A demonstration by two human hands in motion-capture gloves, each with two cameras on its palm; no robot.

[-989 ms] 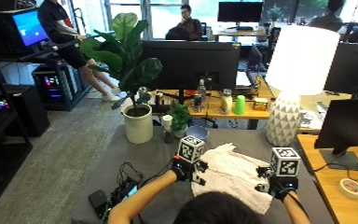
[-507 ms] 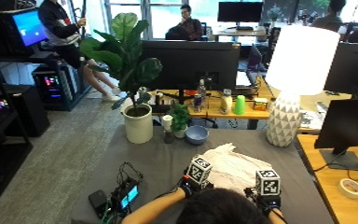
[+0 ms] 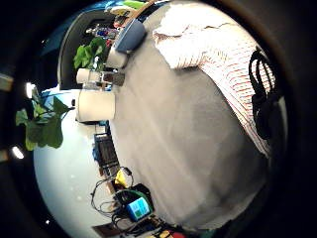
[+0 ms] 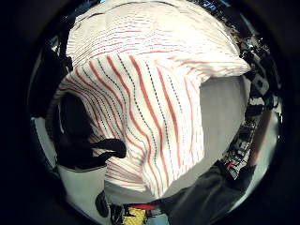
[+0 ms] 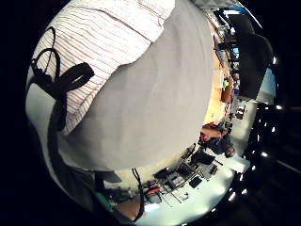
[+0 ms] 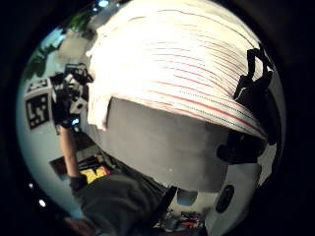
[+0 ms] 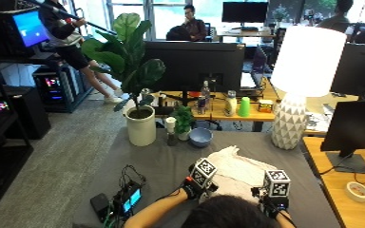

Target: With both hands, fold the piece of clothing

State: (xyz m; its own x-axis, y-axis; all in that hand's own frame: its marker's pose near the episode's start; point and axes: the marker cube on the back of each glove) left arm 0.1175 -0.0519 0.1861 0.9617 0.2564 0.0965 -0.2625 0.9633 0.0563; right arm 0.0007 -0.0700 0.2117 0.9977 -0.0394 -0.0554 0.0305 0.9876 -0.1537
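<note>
On the grey table's (image 7: 163,164) near edge, striped white garment (image 7: 236,168), its near hem pinched by left hand (image 7: 197,185) and right hand (image 7: 272,197), seemingly lifted for folding away from the person.

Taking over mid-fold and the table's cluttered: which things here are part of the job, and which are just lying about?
Part of the job:
- striped garment
- left hand, gripping the garment's near edge
- right hand, gripping its near edge
- grey table

Just lying about:
- blue bowl
- potted plant
- small green plant
- white lamp
- monitor
</note>
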